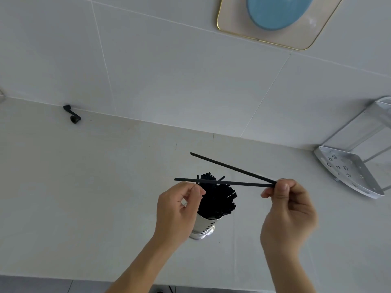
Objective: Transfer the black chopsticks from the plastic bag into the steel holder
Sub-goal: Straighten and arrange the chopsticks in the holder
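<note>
A steel holder [203, 226] stands on the pale counter, packed with several black chopsticks [220, 199] that stick up out of it. My right hand [289, 210] pinches the ends of two black chopsticks [232, 167] that spread apart to the left in a V above the holder. My left hand [179, 208] is just left of the holder, its fingers curled; the thumb and forefinger sit right under the lower chopstick [239, 183], and contact is hard to tell. No plastic bag is in view.
A white perforated rack [347, 172] stands at the right by the tiled wall. A small black object [73, 115] lies at the back left of the counter. On the wall hangs a gold-rimmed tray [234, 28] with a blue dish [277, 11].
</note>
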